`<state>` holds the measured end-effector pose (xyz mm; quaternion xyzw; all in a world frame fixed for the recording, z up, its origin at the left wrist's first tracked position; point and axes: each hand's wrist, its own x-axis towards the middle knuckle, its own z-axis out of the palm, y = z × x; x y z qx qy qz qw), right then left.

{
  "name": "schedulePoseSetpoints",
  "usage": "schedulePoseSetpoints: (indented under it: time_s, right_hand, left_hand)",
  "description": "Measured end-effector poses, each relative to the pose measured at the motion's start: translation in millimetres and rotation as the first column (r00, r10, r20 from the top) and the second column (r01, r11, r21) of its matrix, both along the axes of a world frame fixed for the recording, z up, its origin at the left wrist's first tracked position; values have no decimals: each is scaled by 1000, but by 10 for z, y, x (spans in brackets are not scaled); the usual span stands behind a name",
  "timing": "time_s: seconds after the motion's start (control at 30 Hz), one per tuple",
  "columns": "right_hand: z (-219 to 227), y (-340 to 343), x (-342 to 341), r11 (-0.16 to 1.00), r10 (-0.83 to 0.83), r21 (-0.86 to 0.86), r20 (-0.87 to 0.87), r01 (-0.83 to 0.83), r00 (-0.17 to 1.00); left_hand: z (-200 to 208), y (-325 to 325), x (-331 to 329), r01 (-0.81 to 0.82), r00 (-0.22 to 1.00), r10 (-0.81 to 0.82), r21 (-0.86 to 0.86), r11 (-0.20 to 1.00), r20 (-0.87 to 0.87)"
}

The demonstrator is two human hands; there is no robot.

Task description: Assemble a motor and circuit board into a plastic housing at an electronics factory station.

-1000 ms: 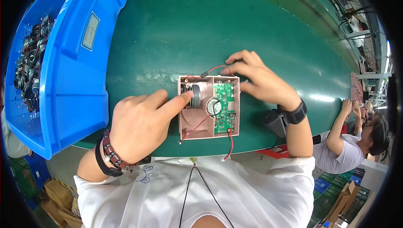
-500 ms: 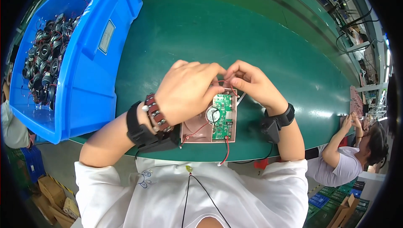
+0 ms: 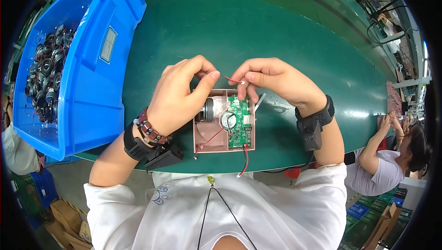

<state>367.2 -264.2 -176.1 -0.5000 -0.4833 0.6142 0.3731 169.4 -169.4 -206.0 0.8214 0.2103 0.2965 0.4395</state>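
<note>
Lower lead: A red wire is extending from the board's near end over the box's near wall, its tip pointing toward the person.
Pink box: It is lying on the counter before the person, open side facing up, presumably for access to the inside; its outline is nearly square.
Green circuit board: It is occupying the right compartment, long axis running near to far.
Round silver part: It is overlapping the board's left edge.
Black cylindrical part: It is sitting in the left compartment.
Upper lead: It is spanning the gap between the hands at the box's far edge; its long axis is running left to right, dipping slightly toward the person, white plug pointing right.
Left hand: Thumb and index finger are pinching the upper lead, seemingly steadying it.
Right hand: Fingers are curling around the plug end; whether they are gripping it cannot be told.
Blue bin: It is standing at the left, holding round black parts, apparently for easy reach.
Co-worker: This person is working well apart, at the far right.
</note>
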Motion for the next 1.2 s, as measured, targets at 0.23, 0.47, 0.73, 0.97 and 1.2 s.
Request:
schedulePoseSetpoints:
  time_s: [0.23, 0.47, 0.73, 0.97, 1.2]
  right_hand:
    - [73, 3, -57, 997, 80, 1, 215, -82, 973]
    - [15, 6, -124, 920, 103, 273, 522, -281, 847]
    - [67, -156, -316, 950, -115, 299, 605, -92, 788]
    - [-179, -352, -350, 921, -278, 389, 704, -28, 653]
    - [-529, -347, -421, 844, -483, 483, 491, 234, 725]
  left_hand:
    - [25, -57, -74, -22, 999, 26, 159, 987, -24]
    - [92, -105, -139, 67, 997, -44, 376, 924, -69]
    - [118, -94, -236, 21, 1000, -27, 416, 909, 11]
    - [-2, -72, -434, 65, 997, -47, 371, 926, -57]
    - [-142, 13, -440, 79, 996, -78, 25, 997, -51]
